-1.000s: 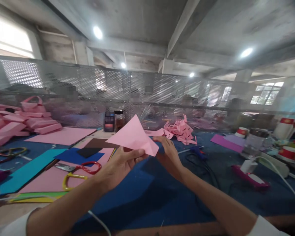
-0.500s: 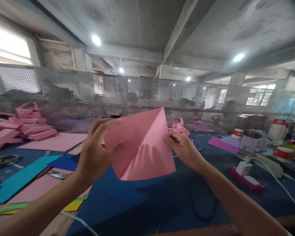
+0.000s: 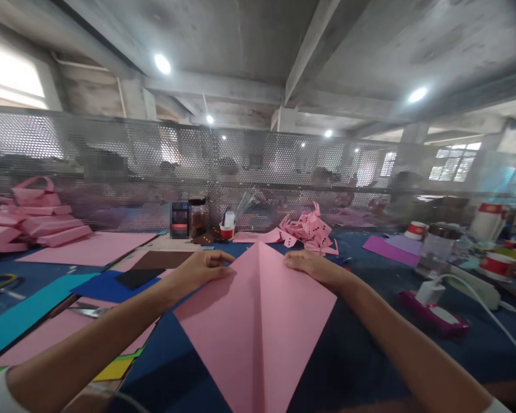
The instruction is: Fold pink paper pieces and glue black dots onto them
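Observation:
A square sheet of pink paper (image 3: pixel 236 321) stands out before me, one corner pointing away and a crease running down its middle. Its near corner runs off the bottom of the view. My left hand (image 3: pixel 202 269) pinches the upper left edge, thumb on top and fingers curled. On the upper right edge, my right hand (image 3: pixel 312 267) grips with its fingers pressed together. Beneath the sheet lies the dark blue table surface (image 3: pixel 180 367).
Pink folded paper pieces (image 3: pixel 47 218) are heaped at left, near turquoise paper (image 3: pixel 34 310) and scissors (image 3: pixel 88 310). Spotted pink cut-outs (image 3: pixel 309 229) lie ahead, before a perforated metal screen (image 3: pixel 266 160). At right are a clear jar (image 3: pixel 436 252) and a magenta power strip (image 3: pixel 434 312) with a white cable.
The pink sheet has come down and turned flatter, its crease now pointing straight away from me. Both hands have shifted with it to its two far edges.

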Tool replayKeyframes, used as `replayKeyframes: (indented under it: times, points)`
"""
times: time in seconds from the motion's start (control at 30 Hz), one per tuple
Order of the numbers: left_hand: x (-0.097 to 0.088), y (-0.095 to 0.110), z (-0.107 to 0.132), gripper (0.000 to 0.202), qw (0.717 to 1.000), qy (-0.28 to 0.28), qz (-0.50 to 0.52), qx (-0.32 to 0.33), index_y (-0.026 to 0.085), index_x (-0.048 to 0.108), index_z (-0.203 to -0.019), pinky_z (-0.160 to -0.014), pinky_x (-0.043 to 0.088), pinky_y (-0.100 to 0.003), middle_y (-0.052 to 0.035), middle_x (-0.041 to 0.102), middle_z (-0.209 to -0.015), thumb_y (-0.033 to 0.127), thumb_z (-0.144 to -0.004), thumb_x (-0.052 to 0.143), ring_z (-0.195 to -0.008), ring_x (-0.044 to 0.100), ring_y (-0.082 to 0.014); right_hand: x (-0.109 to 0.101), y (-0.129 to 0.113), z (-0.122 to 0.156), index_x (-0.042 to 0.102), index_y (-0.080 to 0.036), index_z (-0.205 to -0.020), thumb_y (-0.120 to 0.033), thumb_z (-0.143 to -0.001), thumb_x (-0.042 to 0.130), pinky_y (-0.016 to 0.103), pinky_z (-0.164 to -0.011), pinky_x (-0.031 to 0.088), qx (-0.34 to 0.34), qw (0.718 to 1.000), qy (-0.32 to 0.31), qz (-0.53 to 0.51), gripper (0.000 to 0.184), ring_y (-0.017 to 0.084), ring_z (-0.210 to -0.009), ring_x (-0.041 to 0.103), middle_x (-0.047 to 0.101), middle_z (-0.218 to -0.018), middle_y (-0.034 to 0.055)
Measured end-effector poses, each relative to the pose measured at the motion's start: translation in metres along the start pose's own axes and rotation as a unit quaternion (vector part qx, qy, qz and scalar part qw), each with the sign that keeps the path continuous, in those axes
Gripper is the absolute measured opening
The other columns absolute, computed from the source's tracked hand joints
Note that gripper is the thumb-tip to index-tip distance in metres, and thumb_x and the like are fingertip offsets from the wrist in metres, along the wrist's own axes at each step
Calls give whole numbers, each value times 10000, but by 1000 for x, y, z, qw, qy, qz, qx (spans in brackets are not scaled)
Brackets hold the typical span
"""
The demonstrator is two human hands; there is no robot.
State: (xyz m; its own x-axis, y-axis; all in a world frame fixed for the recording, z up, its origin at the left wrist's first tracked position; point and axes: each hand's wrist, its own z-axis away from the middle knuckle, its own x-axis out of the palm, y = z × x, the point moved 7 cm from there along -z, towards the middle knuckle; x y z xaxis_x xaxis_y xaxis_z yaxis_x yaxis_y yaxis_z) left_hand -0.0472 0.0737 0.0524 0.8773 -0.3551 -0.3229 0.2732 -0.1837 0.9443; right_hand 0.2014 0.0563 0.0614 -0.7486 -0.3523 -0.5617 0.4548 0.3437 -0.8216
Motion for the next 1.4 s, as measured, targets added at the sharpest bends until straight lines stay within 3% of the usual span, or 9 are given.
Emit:
replayKeyframes:
  times: [0.17,0.33,0.47,0.57,0.67,0.73,0.9,1.27,1.4]
  points:
    - [12,-35,-3,433,993,28,-116,16,168,673,-1100,-528,338,-236,32,618,-619,413,-750,740,-577,567,-164,16,51,-15,607,-154,-768,-538,-912,516,231,-574,349,43,994,-40,91,420,118,-618,486,552,-686,-30]
    - [25,-59,3,364,952,41,-303,28,242,628,-1205,-629,403,-286,0,681,-767,369,-865,600,-701,624,-211,32,63,-18,661,-154,-763,-404,-932,540,242,-594,327,71,978,-32,196,325,143,-688,561,666,-770,12]
    - [38,-45,11,236,880,56,-452,136,248,690,-1097,-903,435,-389,-67,704,-1102,307,-901,572,-1043,618,-277,33,55,-17,700,-174,-820,-400,-948,540,265,-622,334,99,956,3,275,305,183,-751,621,725,-860,61]
    - [58,-36,16,240,847,3,-489,209,241,692,-1121,-1004,408,-413,-75,664,-1251,244,-930,548,-1163,573,-268,32,56,-17,717,-191,-832,-434,-960,515,274,-642,354,121,941,25,316,341,218,-803,654,741,-896,86]
    - [74,-38,16,268,845,-45,-488,216,253,656,-1199,-1021,413,-413,-68,640,-1327,287,-975,513,-1222,561,-257,31,61,-21,718,-198,-821,-462,-981,463,281,-654,374,135,928,53,343,401,242,-842,671,746,-902,102]
    - [78,-41,13,307,852,-46,-478,207,256,616,-1263,-1065,389,-433,-69,634,-1355,332,-993,492,-1295,526,-267,32,65,-24,712,-202,-816,-462,-988,447,285,-656,377,138,923,72,353,409,246,-848,674,746,-894,101]
    - [79,-49,8,403,868,-23,-452,205,239,521,-1372,-1162,292,-494,-106,592,-1421,386,-1012,415,-1407,434,-283,38,69,-27,706,-217,-825,-469,-989,461,274,-654,377,136,923,89,349,388,220,-840,671,748,-904,73]
    - [84,-54,4,378,845,-45,-494,200,226,501,-1336,-1201,226,-516,-110,523,-1485,341,-987,413,-1457,355,-282,38,72,-43,738,-195,-837,-524,-985,439,254,-581,341,148,940,73,299,469,181,-737,647,741,-848,64]
    - [83,-57,4,454,844,-45,-497,195,198,467,-1392,-1210,203,-510,-114,483,-1521,356,-967,440,-1462,341,-290,42,70,-49,749,-228,-876,-521,-953,506,250,-605,362,146,943,76,289,389,186,-792,665,753,-896,42]
